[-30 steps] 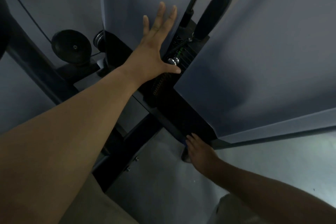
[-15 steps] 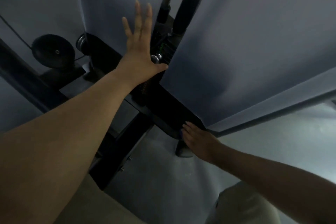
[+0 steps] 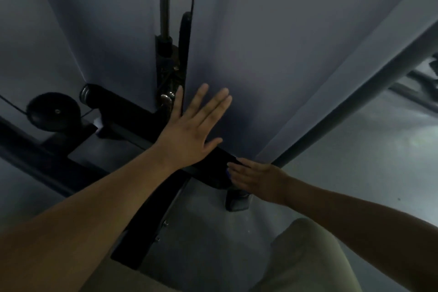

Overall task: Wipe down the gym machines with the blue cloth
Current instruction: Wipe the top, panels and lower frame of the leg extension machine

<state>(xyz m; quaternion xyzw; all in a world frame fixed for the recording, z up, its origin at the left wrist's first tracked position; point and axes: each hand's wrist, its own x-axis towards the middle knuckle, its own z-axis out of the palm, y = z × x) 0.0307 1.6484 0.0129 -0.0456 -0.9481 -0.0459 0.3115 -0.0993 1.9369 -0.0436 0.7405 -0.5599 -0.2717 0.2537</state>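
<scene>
Dimly | left hand (image 3: pixel 189 130) flat, spread on grey panel (image 3: pixel 272 54) | right hand (image 3: pixel 256 178) straight-fingered over blue cloth (image 3: pixel 228 172), mostly hidden

Pretty dim in here, everything's got a cold bluish-grey cast. The floor (image 3: pixel 208 232) is plain smooth grey. It runs below the right hand's fingers (image 3: pixel 237 166) and off to their right, where there's a paler patch of light (image 3: pixel 391 144). Above the left hand's fingers (image 3: pixel 199 100) and to either side of them it's all flat grey-blue surfaces (image 3: pixel 296 42). Wall or panel, honestly can't tell. Way out right of both sets of fingers, by the edge, some dark bars (image 3: pixel 412 87) cross over the floor, too blurry to make out.
</scene>
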